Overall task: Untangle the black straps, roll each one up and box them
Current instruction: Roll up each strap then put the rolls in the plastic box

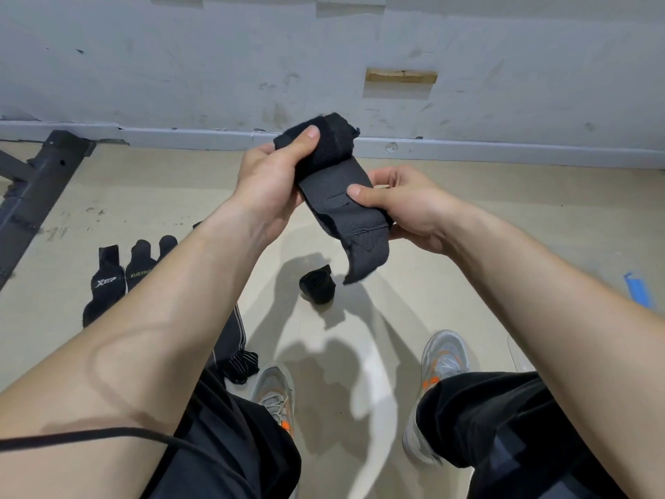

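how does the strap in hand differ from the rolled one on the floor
The held strap is only part rolled, its tail hanging loose; the floor strap is a finished roll. The left hand and right hand grip the held strap; the floor strap lies untouched. Both are black.

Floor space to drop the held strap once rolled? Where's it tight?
Free: floor between baseboard and blue tape; also right of the rolled strap, ahead of the right shoe. Crowded: left, by flat straps and metal frame.

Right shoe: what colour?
The right shoe is grey with orange accents. It shows best in the head view.
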A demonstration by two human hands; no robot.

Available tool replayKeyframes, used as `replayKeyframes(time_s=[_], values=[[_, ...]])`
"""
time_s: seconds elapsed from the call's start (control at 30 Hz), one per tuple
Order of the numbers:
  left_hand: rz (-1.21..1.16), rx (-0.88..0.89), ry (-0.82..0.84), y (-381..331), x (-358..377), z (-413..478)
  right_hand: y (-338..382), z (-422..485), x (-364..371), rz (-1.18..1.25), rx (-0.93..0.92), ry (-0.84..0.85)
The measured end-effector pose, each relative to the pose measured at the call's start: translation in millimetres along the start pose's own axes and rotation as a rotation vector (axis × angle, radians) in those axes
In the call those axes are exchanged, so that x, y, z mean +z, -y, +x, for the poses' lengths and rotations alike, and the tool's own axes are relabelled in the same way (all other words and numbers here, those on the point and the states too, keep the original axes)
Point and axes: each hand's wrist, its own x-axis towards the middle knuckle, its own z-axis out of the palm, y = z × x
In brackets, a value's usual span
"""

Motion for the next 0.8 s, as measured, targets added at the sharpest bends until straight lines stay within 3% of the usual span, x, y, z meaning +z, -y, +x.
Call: replayKeyframes(time_s=[0.27, 0.57, 0.8], values=[[0.387, 0.269, -0.033, 9.2, -4.1, 7.2, 8.2, -1.2, 4.9, 0.145, 0.036, 0.011], [0.299, 0.275, 0.040, 14.8, -1.1, 8.0, 2.8, -2.6, -5.6, 0.191, 0.020, -0.056], [0.232, 0.248, 0.128, 14.4, 4.3, 3.2, -0.3, 1.2, -5.1, 0.487, 0.099, -0.016]])
